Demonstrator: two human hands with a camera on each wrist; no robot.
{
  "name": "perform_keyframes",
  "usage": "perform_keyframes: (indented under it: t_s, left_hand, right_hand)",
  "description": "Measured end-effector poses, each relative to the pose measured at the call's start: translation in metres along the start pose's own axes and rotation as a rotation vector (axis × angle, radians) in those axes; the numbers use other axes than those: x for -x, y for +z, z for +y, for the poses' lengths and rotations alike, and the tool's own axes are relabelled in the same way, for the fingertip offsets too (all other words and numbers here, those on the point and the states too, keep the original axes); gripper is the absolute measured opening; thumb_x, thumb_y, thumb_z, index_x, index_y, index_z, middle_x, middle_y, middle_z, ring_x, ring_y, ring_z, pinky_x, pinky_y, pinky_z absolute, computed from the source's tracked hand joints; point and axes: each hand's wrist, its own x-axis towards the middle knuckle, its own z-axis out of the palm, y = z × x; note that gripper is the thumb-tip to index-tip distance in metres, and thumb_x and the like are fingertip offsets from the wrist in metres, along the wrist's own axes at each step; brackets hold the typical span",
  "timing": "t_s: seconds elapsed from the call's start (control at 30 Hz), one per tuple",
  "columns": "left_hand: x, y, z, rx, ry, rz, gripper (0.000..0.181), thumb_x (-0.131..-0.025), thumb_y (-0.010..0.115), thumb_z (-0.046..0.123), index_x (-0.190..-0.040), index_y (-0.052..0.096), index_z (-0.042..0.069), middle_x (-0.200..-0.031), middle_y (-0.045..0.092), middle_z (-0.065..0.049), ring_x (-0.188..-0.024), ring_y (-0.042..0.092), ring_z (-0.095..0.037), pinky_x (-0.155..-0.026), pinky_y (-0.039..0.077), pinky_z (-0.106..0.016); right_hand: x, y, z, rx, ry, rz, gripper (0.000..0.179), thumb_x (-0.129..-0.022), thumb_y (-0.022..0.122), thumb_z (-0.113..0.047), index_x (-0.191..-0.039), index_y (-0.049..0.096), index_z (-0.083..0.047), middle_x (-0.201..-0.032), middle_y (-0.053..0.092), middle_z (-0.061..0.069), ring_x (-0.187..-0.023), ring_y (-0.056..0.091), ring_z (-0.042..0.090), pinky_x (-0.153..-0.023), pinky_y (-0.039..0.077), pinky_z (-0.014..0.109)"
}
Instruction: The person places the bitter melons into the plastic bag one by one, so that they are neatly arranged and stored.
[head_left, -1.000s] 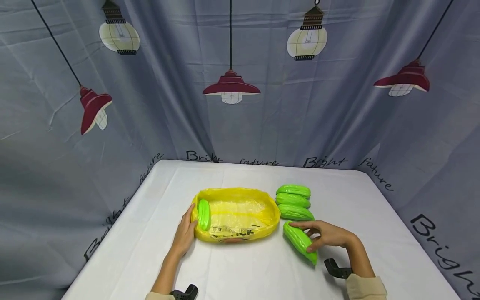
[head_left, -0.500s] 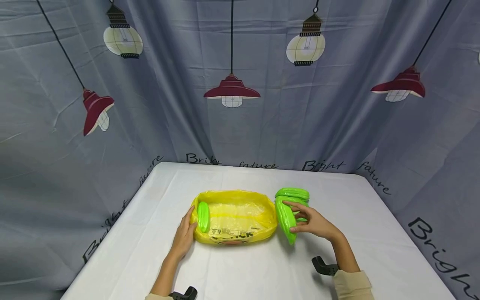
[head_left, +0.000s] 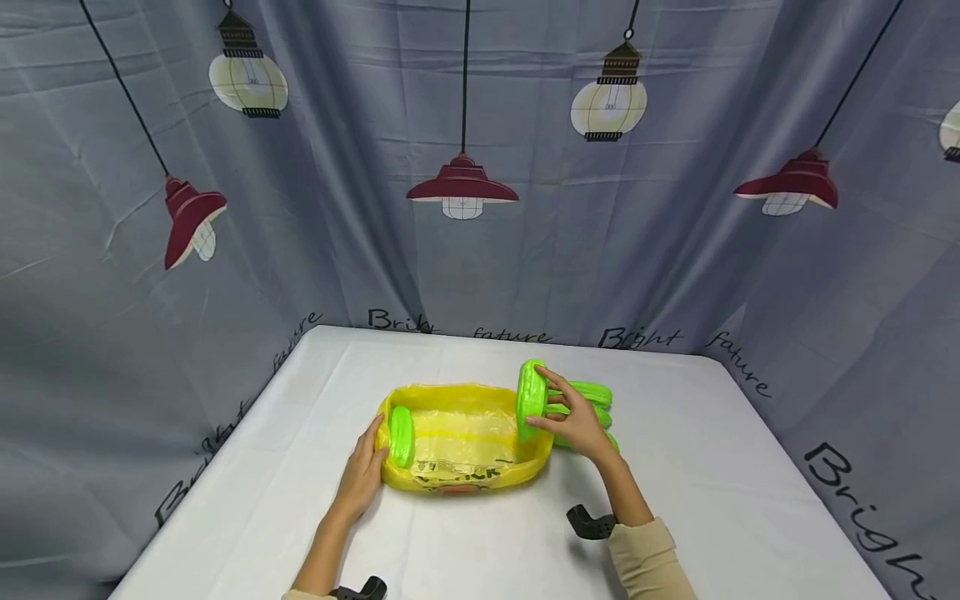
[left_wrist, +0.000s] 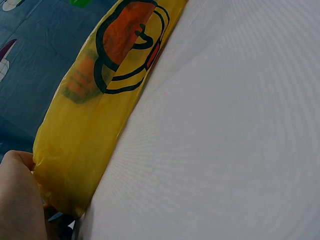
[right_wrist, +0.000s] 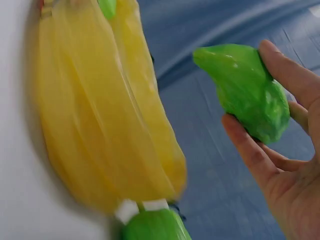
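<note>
A wide-open yellow plastic bag [head_left: 442, 477], with a cartoon print on its side, stands on the white table. Against its left rim rests my left hand [head_left: 360, 477], fingers extended along the outer wall; the left wrist view shows this hand at the bag's [left_wrist: 90, 135] end. One green bitter melon [head_left: 401, 437] lies inside at the left. My right hand [head_left: 573, 421] holds another bitter melon [head_left: 531, 396] over the bag's right rim. In the right wrist view, the thumb and fingers pinch this lumpy, pointed melon [right_wrist: 250, 90] from both sides.
Several more bitter melons [head_left: 592, 392] lie just right of the bag, partly hidden behind my right hand. White cloth covers the table [head_left: 465, 550]. A grey-blue curtain [head_left: 337, 208] with printed lamps hangs behind and at both sides.
My right hand has lifted its bitter melon from the table's right front and carried it left and away from me to the bag's right rim. The left hand stays at the bag.
</note>
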Motion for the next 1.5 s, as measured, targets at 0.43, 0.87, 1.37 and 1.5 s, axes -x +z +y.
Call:
perform_keyframes:
  t_s: [0.43,0.87,1.37,1.5]
  left_hand:
    - [0.001,0.0,-0.001,-0.001,-0.011,-0.001,0.052,-0.099,0.037,0.017,-0.148,0.019,0.018,-0.146,0.025,-0.022,-0.131,0.024,-0.042,-0.103,0.018,-0.06]
    - [0.001,0.001,-0.004,-0.018,-0.007,0.013,0.051,-0.099,0.036,0.018,-0.148,0.019,0.019,-0.144,0.027,-0.022,-0.13,0.026,-0.043,-0.102,0.019,-0.061]
    - [0.003,0.001,-0.002,-0.001,0.005,0.006,0.052,-0.099,0.038,0.015,-0.148,0.02,0.016,-0.144,0.028,-0.023,-0.13,0.026,-0.043,-0.103,0.019,-0.058]
    - [0.003,0.0,-0.002,0.01,0.02,-0.001,0.052,-0.099,0.038,0.014,-0.148,0.02,0.016,-0.143,0.028,-0.024,-0.13,0.025,-0.044,-0.103,0.02,-0.059]
  right_hand:
    - [-0.018,0.074,0.014,-0.085,-0.075,-0.034,0.081,-0.073,0.077,-0.009,-0.143,0.036,-0.017,-0.134,0.039,0.019,-0.103,0.054,0.035,-0.072,0.054,0.028]
    - [-0.026,0.13,0.027,-0.042,-0.045,-0.109,0.079,-0.074,0.077,-0.022,-0.142,0.037,-0.022,-0.131,0.041,0.016,-0.098,0.055,0.03,-0.068,0.053,0.024]
    - [-0.029,0.155,0.033,0.105,0.029,-0.189,0.075,-0.076,0.074,-0.033,-0.141,0.039,-0.019,-0.128,0.042,0.019,-0.093,0.058,0.027,-0.068,0.051,0.024]
    - [-0.03,0.159,0.035,0.105,0.048,-0.185,0.073,-0.077,0.074,-0.032,-0.14,0.041,-0.017,-0.126,0.043,0.021,-0.092,0.058,0.028,-0.068,0.051,0.025]
